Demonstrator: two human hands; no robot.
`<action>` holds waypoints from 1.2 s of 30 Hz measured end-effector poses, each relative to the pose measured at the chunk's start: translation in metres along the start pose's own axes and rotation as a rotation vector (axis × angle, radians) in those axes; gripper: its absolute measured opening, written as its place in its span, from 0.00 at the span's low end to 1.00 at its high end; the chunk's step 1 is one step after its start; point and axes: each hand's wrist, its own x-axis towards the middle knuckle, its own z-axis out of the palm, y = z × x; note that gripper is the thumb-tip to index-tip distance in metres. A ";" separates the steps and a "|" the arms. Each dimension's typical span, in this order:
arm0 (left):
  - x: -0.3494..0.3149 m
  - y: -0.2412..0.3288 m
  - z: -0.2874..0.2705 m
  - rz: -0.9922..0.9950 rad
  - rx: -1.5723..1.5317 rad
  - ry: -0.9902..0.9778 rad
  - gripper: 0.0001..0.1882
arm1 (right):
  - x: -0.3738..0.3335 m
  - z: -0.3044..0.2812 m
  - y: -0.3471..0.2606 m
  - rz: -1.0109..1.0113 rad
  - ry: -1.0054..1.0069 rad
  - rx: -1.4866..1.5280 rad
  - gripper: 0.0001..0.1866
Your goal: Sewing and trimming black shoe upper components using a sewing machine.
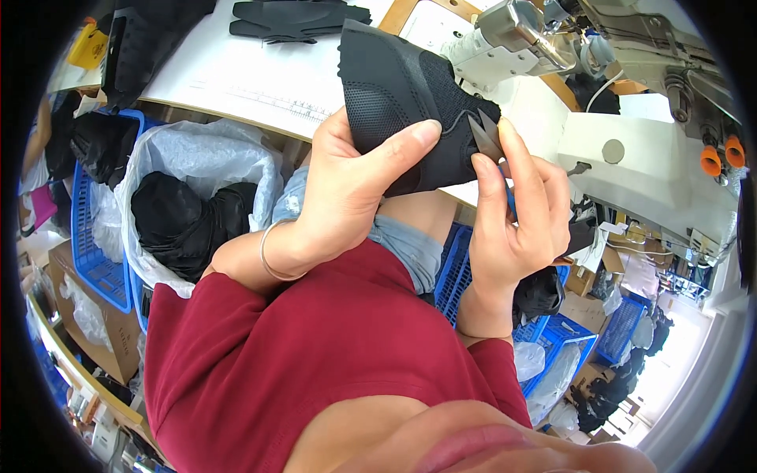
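Observation:
My left hand (343,185) grips a black stitched shoe upper (388,83), made of mesh and smooth panels, with the thumb pressed on its near face. The upper is held up in front of me, above the table's front edge. Thread snips (486,140) with pointed metal blades are in my right hand (520,209), pinched between thumb and fingers. Their parted tips lie against the upper's right edge; whether a thread sits between them is too small to tell. My palm and fingers mostly hide the handle, of which a little blue shows.
A sewing machine (615,154) stands at the right of the white table (197,75). More black pieces (296,20) lie at the back. To my left, a plastic-lined bin (260,150) holds black pieces beside a blue crate (98,244). More blue crates (564,331) stand at lower right.

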 end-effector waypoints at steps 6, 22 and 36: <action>-0.002 -0.015 0.003 0.130 0.085 0.022 0.09 | -0.005 0.002 -0.001 -0.068 0.079 -0.107 0.22; 0.001 -0.024 0.006 0.038 -0.023 0.068 0.09 | -0.009 0.011 0.017 0.244 0.104 0.429 0.15; -0.002 -0.023 0.003 0.054 0.024 -0.006 0.08 | -0.009 0.001 0.011 0.079 -0.020 0.185 0.17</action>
